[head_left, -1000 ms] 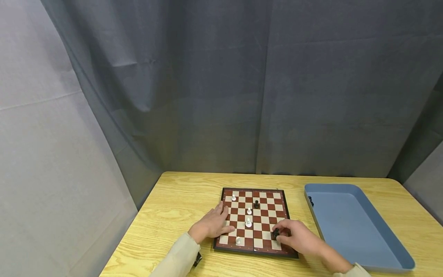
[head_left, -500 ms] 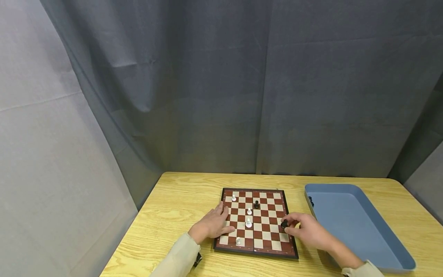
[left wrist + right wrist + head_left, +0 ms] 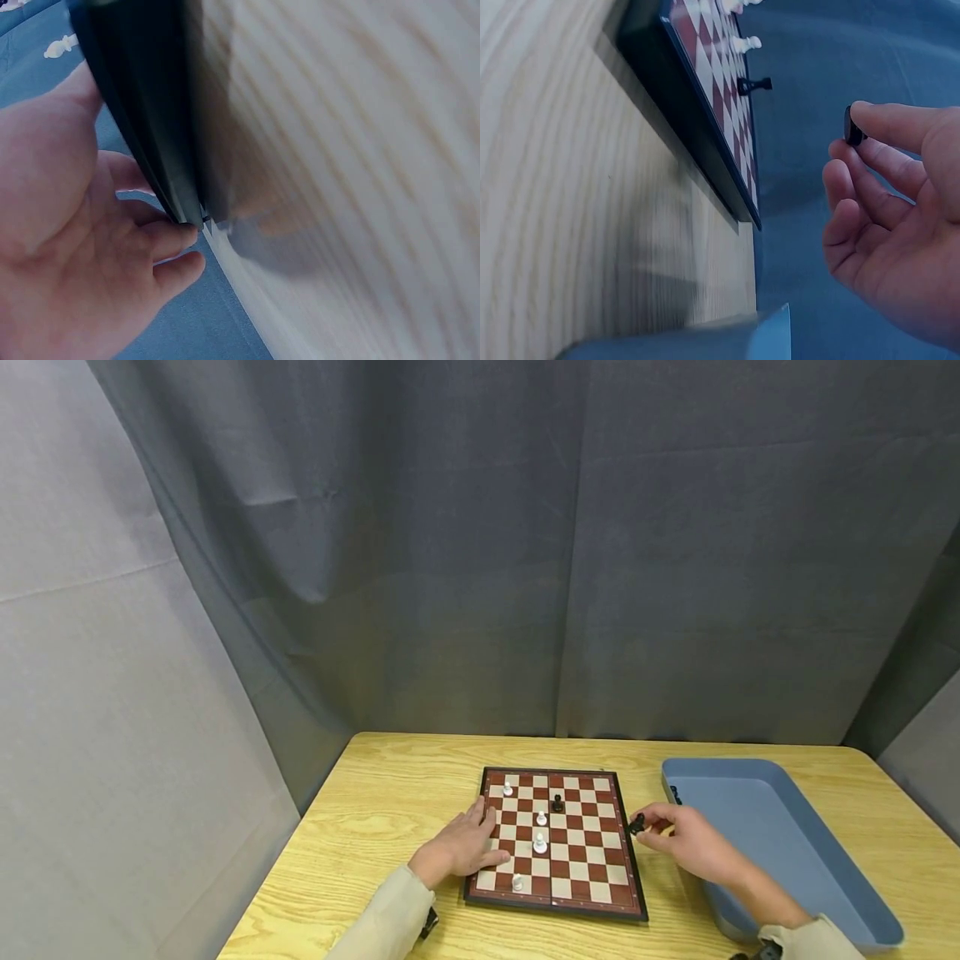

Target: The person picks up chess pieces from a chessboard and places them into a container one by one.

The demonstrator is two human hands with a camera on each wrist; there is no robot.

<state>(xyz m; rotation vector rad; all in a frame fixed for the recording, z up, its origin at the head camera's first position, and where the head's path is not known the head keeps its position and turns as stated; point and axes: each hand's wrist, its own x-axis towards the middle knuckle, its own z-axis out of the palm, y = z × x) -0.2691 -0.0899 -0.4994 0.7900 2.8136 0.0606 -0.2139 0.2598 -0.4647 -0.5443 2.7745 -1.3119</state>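
My right hand (image 3: 690,842) pinches a black chess piece (image 3: 637,825) between thumb and fingertips, just past the chessboard's right edge. In the right wrist view the held piece (image 3: 853,127) is mostly covered by the fingers, and it is lifted off the table. The red-and-cream chessboard (image 3: 592,839) lies flat on the table. My left hand (image 3: 461,845) rests on its left edge, fingers extended. The left wrist view shows its fingers (image 3: 176,240) against the dark side of the board. Several white pieces, including a pawn (image 3: 540,843), and one black piece (image 3: 557,804) stand on the board.
To the right of the board lies a blue-grey tray (image 3: 832,852) with raised walls. Small black pieces (image 3: 675,794) show at its left wall. The wooden table (image 3: 375,802) ends at a grey curtain (image 3: 465,568) behind.
My right hand has carried the black piece from the board's lower right squares rightward and away from me, past the board's edge. The left hand stays in place.
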